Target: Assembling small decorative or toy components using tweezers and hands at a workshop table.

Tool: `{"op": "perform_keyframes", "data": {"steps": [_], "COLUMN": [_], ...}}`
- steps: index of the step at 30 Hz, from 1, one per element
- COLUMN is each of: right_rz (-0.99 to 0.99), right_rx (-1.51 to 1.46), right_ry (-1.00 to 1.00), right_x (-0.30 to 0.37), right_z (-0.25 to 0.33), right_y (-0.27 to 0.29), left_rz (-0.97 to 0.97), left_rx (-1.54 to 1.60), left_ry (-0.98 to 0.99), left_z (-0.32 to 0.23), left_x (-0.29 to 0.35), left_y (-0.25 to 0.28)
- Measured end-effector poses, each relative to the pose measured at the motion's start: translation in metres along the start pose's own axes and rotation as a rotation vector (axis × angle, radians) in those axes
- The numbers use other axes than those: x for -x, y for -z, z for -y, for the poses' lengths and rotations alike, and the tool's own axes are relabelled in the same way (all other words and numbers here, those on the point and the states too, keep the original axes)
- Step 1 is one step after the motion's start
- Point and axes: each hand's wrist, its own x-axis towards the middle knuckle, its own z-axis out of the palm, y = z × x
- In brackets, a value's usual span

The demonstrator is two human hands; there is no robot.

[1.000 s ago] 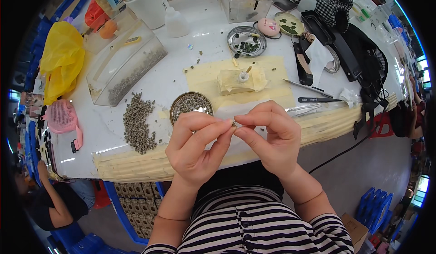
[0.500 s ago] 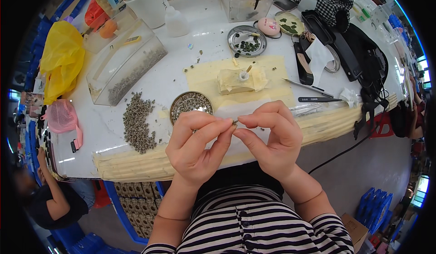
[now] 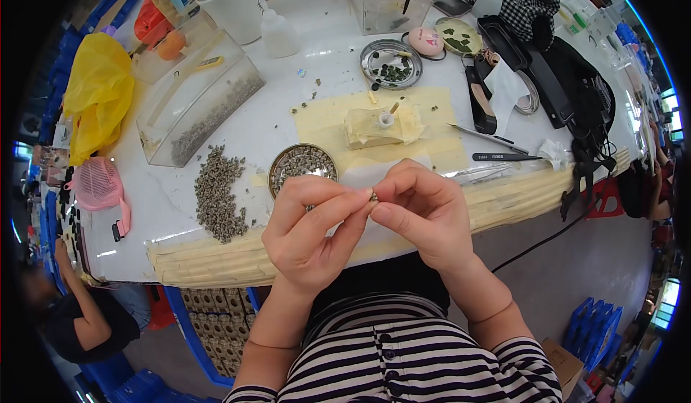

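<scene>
Between my fingertips, over the table's front edge, is a tiny metal part (image 3: 373,196). My left hand (image 3: 309,226) pinches it between thumb and forefinger. My right hand (image 3: 425,212) meets it from the other side, thumb and forefinger closed around it; the fingers hide most of the part. Just beyond my left hand stands a round tin (image 3: 302,148) filled with small metal parts of similar look. Left of the tin lies a loose pile of small grey metal parts (image 3: 219,194). A taped block (image 3: 363,131) with a small white nozzle and stick sits beyond my hands.
At the left stand a clear bin (image 3: 162,140) of grey parts, a yellow bag (image 3: 97,93) and a pink mesh basket (image 3: 98,185). Farther off is a round dish (image 3: 374,51) with dark green pieces. Tweezers (image 3: 504,157) and a black-handled cutter (image 3: 479,104) lie at the right.
My right hand has shifted slightly left and closed in on the small part, its fingertips now nearer my left hand's. My left hand has hardly moved.
</scene>
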Motion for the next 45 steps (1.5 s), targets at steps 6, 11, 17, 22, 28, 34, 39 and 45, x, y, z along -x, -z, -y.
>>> {"op": "perform_keyframes", "data": {"steps": [6, 11, 17, 22, 28, 34, 39, 45], "right_rz": [-0.008, 0.068, 0.010, -0.032, -0.056, -0.099, -0.111, -0.107], "right_rx": [-0.009, -0.173, -0.054, 0.174, 0.313, 0.415, 0.475, 0.649], "right_ry": [-0.040, -0.123, -0.028, 0.135, 0.206, 0.281, 0.322, 0.448], "right_x": [-0.0018, -0.0021, -0.0020, -0.0022, -0.0026, -0.0033, -0.0032, -0.0033], "right_z": [0.0038, 0.0025, 0.0002, -0.0019, -0.0002, -0.0014, -0.0026, -0.0004], "right_y": [-0.0020, 0.0030, 0.0009, -0.0002, 0.0017, -0.0001, -0.0004, -0.0014], "left_rz": [0.000, 0.007, 0.006, 0.006, 0.007, -0.003, -0.004, -0.008], "left_rx": [0.008, 0.023, 0.012, -0.011, -0.052, -0.066, -0.052, -0.056], "left_ry": [0.003, 0.002, 0.009, 0.014, 0.017, 0.031, 0.020, 0.021], "left_z": [0.0001, -0.0004, -0.0003, -0.0001, -0.0008, -0.0003, 0.0006, 0.0002], "left_x": [-0.0004, -0.0013, -0.0007, 0.0000, 0.0000, 0.0002, -0.0003, 0.0003], "left_y": [0.0000, 0.0009, 0.0008, 0.0009, -0.0009, -0.0024, -0.0020, -0.0020]}}
